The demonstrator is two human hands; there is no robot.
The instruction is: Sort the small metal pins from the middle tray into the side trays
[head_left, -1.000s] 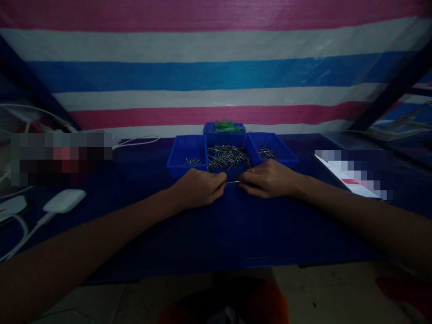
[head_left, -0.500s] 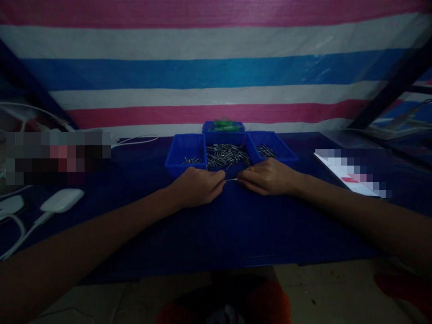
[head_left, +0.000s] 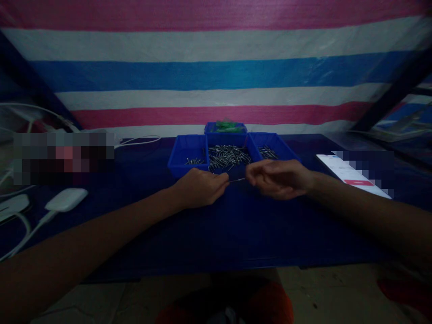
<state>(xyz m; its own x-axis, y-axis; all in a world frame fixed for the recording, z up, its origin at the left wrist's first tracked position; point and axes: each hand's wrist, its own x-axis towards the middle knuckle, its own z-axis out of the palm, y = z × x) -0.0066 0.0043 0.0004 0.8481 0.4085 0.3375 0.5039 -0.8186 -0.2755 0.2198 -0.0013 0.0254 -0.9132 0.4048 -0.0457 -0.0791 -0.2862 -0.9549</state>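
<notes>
My left hand (head_left: 203,188) is closed, pinching one end of a thin metal rod (head_left: 236,180) above the blue table (head_left: 216,234). The rod's other end reaches the fingertips of my right hand (head_left: 281,178), which is turned palm up with its fingers curled together. Behind my hands lies a pile of small metal pins (head_left: 231,156). It sits between a left blue bin (head_left: 189,148) and a right blue bin (head_left: 285,153), each with several pins inside. A third blue bin (head_left: 226,135) at the back holds green pieces (head_left: 227,125).
A phone with a lit screen (head_left: 347,173) lies at the right. On the left are a white charger (head_left: 66,200), white cables (head_left: 20,240) and a blurred-out area. A striped sheet (head_left: 216,74) hangs behind the table.
My right hand has rolled from knuckles up to palm up and shifted slightly right. My left hand keeps its pinch on the rod. The whole view has shifted a little.
</notes>
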